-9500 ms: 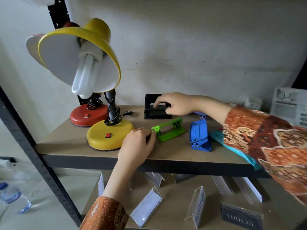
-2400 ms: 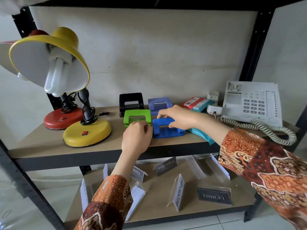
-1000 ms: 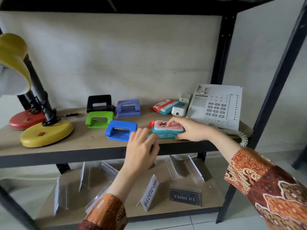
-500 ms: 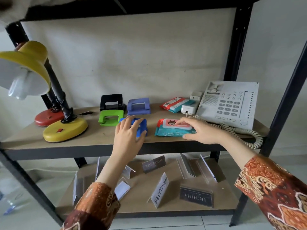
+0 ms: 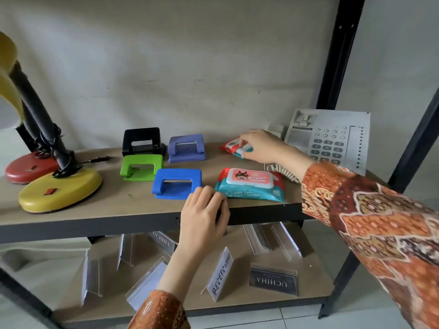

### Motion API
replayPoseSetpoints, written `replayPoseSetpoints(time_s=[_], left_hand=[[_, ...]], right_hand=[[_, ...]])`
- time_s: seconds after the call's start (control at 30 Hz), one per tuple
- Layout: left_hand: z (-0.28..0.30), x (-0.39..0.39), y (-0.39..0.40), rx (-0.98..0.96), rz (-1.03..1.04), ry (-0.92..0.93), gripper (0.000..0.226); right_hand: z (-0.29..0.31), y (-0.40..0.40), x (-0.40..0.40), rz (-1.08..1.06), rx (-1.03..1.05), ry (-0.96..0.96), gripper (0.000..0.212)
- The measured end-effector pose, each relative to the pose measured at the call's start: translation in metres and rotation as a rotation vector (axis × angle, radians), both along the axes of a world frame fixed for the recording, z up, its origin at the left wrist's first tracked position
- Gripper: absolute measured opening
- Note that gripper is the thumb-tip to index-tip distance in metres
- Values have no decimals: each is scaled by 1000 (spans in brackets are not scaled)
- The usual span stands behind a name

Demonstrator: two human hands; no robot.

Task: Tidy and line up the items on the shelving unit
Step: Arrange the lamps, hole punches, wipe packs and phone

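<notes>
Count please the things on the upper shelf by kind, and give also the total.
Hole punches: 4 (black, purple, green, blue)
Desk lamps: 2 (yellow base, red base)
Wipes packs: 2 (front, back under the right hand)
Telephone: 1
Total: 9

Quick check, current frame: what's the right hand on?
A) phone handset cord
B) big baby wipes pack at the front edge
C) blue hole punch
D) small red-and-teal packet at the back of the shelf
D: the right hand pinches the small red-and-teal packet at the back, beside the telephone; the baby wipes pack lies apart from it at the front edge.
</notes>
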State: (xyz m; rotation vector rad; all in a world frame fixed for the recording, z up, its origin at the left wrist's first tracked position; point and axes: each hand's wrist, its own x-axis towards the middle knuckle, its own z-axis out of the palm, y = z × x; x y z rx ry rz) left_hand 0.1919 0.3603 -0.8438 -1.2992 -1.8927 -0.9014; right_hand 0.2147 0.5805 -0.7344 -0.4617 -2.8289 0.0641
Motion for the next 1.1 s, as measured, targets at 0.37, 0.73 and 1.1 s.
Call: replayPoseSetpoints(time_s=[0.37, 0.73, 1.1], left_hand=[[-7, -2, 1, 93, 7, -46, 20], [49, -10, 38, -113, -117, 3, 18], [40, -14, 52, -179, -123, -49, 24]], right_hand=[[-16, -12, -40, 0, 326, -182, 31], [43, 6, -42, -59, 77, 214, 14], [44, 32, -77, -82, -403, 355, 22]])
